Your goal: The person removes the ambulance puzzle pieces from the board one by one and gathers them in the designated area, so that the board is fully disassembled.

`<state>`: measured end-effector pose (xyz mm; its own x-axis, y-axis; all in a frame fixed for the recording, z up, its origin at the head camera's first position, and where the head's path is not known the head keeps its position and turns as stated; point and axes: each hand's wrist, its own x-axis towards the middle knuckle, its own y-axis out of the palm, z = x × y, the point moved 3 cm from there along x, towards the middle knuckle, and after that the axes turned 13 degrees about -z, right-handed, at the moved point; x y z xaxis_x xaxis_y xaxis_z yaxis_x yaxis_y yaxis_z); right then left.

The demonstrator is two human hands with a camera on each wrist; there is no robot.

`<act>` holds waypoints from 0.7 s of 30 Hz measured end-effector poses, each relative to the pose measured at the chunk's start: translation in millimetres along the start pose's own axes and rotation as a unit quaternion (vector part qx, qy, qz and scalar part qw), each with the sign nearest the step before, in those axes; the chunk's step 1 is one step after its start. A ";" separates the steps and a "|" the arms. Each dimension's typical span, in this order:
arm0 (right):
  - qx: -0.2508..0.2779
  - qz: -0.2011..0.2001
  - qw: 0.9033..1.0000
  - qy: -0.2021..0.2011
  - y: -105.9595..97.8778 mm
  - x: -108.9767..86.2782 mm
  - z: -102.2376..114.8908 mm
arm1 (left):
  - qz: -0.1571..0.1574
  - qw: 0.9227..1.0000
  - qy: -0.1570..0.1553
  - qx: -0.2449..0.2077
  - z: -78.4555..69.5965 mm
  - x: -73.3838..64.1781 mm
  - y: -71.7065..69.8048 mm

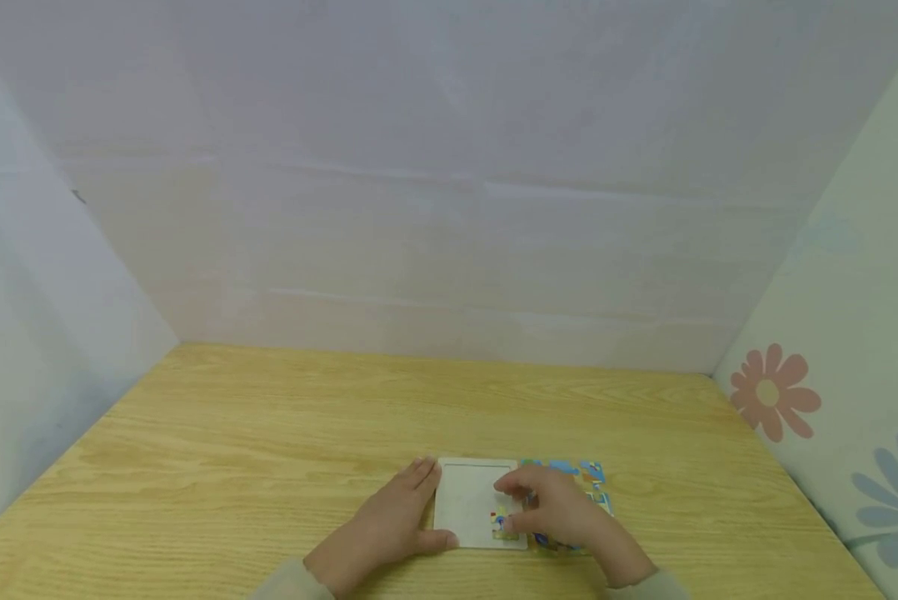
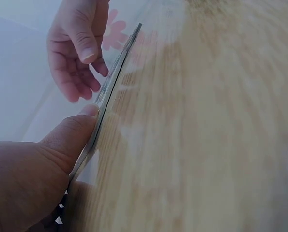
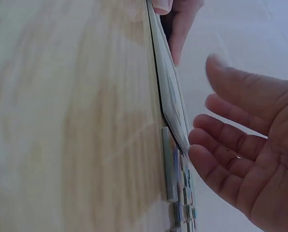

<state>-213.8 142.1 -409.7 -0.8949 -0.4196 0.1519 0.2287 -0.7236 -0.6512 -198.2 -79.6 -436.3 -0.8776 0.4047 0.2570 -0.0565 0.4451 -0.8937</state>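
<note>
A white puzzle tray (image 1: pixel 467 500) lies flat on the table, with one colourful jigsaw piece (image 1: pixel 498 525) inside its lower right corner. My left hand (image 1: pixel 389 521) steadies the tray, its straight fingers along the left side and the thumb (image 2: pixel 73 135) resting at the near corner. Over the tray's right side hovers my right hand (image 1: pixel 561 508), fingers loosely bent and apart, holding nothing. In the right wrist view, its palm and fingers (image 3: pixel 226 159) show above the tray's edge. More jigsaw pieces (image 1: pixel 593 472) lie right beside the tray, partly hidden under the right hand.
The wood-grain table (image 1: pixel 306 417) spreads out around the tray. Pale walls (image 1: pixel 449 250) enclose it at the back and both sides. Printed flowers (image 1: pixel 775 393) decorate the right wall.
</note>
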 end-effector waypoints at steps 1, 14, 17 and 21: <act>-0.004 0.003 1.000 -0.001 0.6 -0.4 0.4 | 0.001 1.000 0.000 0.000 -0.1 0.0 -0.2; -0.051 0.020 0.997 -0.052 6.8 -0.7 0.9 | 0.009 1.000 -0.004 -0.004 -0.7 0.0 -0.9; -0.056 0.019 0.996 -0.066 7.6 -0.1 1.5 | 0.009 1.000 -0.003 -0.005 -0.7 -0.1 -0.9; -0.059 0.023 0.997 -0.050 9.6 0.9 1.5 | 0.007 1.000 -0.002 -0.004 -0.5 -0.2 -1.0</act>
<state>-211.8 133.9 -414.7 -0.8407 -0.5073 0.1894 0.2168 -0.6359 -0.7407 -197.8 -79.7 -435.3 -0.8800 0.4082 0.2428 -0.0400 0.4457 -0.8943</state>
